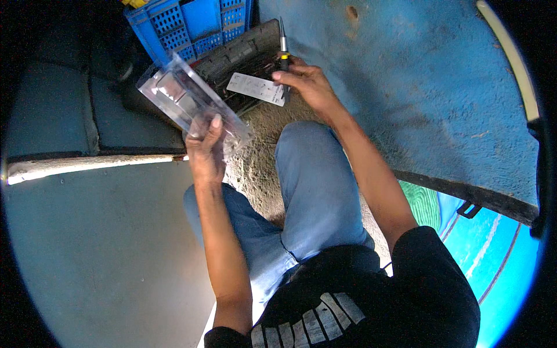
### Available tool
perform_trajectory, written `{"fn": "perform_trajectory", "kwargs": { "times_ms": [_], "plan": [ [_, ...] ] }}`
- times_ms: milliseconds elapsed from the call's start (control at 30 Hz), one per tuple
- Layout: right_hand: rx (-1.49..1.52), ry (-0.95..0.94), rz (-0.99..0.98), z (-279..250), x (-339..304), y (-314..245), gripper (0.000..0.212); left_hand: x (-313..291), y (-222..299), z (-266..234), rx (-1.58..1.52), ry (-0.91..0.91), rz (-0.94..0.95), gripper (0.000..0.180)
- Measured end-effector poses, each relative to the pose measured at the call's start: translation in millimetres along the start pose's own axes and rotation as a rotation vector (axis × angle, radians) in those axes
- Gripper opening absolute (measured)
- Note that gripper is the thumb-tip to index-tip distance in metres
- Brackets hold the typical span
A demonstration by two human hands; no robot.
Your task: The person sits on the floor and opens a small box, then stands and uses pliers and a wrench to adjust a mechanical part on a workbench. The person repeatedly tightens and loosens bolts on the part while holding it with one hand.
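My left hand point(204, 145) grips a clear plastic blister pack point(180, 95) near its lower end, with the thumb on top. The pack is tilted and see-through, and light glints off it. In my right hand point(310, 84) a slim pointed tool point(284, 47) stands tip up. It has a metal shaft, a yellow band and a black handle, closed in between thumb and fingers. A white printed card point(255, 88) reaches left from beneath the right hand; whether the fingers also hold it, I cannot tell.
Beyond my hands lies a dark, worn, long case or trough point(243, 46), with a blue perforated crate point(191, 26) behind it. A blue rough wall point(418, 87) rises on the right, and a grey panel point(110, 243) on the left. My bent knees point(316, 174) are between my arms.
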State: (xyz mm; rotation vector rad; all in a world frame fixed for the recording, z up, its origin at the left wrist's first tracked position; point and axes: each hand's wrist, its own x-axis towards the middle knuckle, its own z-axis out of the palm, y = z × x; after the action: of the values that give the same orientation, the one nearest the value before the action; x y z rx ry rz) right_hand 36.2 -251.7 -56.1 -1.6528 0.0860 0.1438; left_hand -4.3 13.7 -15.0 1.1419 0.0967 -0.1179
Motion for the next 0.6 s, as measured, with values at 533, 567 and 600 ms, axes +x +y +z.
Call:
{"fn": "perform_trajectory", "kwargs": {
  "times_ms": [533, 567, 600],
  "plan": [
    [0.372, -0.034, 0.34, 7, 61, 170, 0.023, -7, -16, -21, 0.227, 0.29, -0.06, 0.06],
    [0.339, -0.039, 0.359, 9, 63, 168, 0.024, -9, -18, -20, 0.225, 0.292, -0.006, 0.064],
    [0.321, -0.048, 0.29, 11, 61, 166, 0.026, -10, -21, -19, 0.223, 0.295, 0.051, 0.069]
  ]
}}
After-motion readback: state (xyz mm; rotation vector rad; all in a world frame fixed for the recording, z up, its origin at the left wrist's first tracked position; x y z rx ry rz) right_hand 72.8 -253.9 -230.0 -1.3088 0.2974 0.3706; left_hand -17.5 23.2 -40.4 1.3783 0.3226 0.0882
